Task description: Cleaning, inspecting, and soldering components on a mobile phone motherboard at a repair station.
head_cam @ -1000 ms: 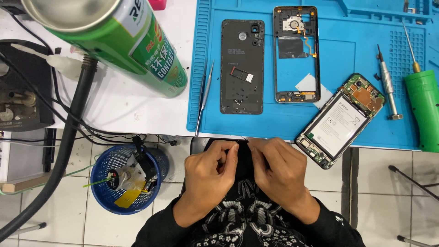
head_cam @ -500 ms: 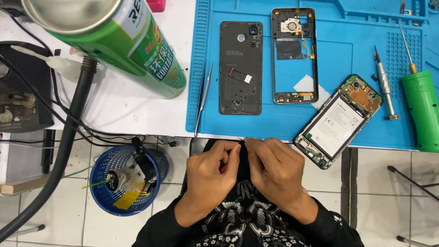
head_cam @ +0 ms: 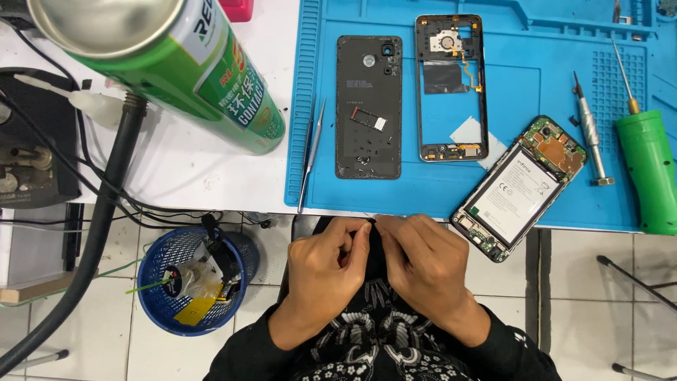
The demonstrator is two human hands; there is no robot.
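Below the counter (head_cam: 176,176) edge at lower centre of the frame, the left hand (head_cam: 328,271) and right hand (head_cam: 423,264) meet fingertip to fingertip, both pinched closed on something tiny and thin, too small to identify. It looks light, flimsy and easy to drop, best held by its edges. Above, on the blue mat (head_cam: 536,77), lie tweezers (head_cam: 310,152), a back cover (head_cam: 368,106), a frame (head_cam: 451,85) and an opened phone (head_cam: 518,187).

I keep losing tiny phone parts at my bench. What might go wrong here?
The left hand and right hand pinch something tiny past the blue mat edge, above the lap; dropped, it may vanish. The opened phone overhangs the table edge and could get knocked off.
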